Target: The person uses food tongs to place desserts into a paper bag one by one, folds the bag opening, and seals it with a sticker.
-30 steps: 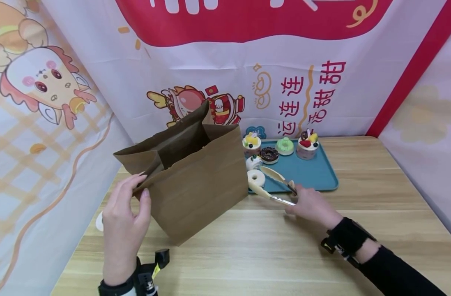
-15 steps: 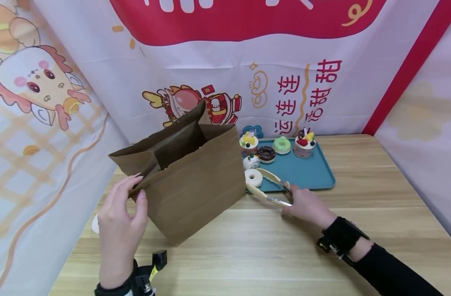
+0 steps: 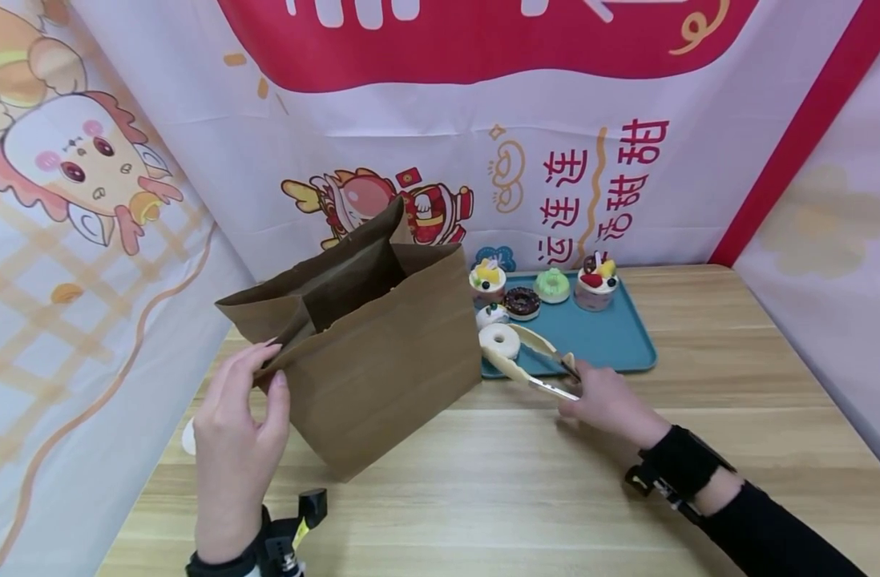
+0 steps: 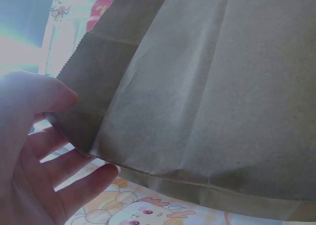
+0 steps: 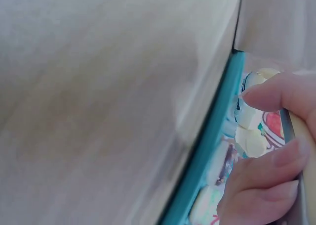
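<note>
My left hand [image 3: 238, 453] pinches the near left corner of a brown paper bag's rim, thumb outside and fingertips at the inner side. The paper bag [image 3: 389, 361] is tilted, its mouth facing up. In the left wrist view, thumb and fingers lie on either side of the paper edge [image 4: 74, 106]. My right hand [image 3: 616, 405] grips a pair of food tongs [image 3: 554, 389] with cream tips. Between those tips is a white ring doughnut [image 3: 510, 343], over the tray's front left part. In the right wrist view, fingers [image 5: 266, 180] wrap the tongs' handle.
A blue tray [image 3: 599, 349] stands behind, partly hidden by the bag. On it are two fruit-topped cups [image 3: 488, 280], a chocolate doughnut [image 3: 522, 303], a green doughnut [image 3: 552, 285] and a white swirled cake [image 3: 492, 315]. A white round object [image 3: 188, 438] shows left of the bag.
The tong tips have closed in on the white doughnut, which has shifted slightly up and now overlaps the swirled cake more. The left hand and the bag hold their place.
</note>
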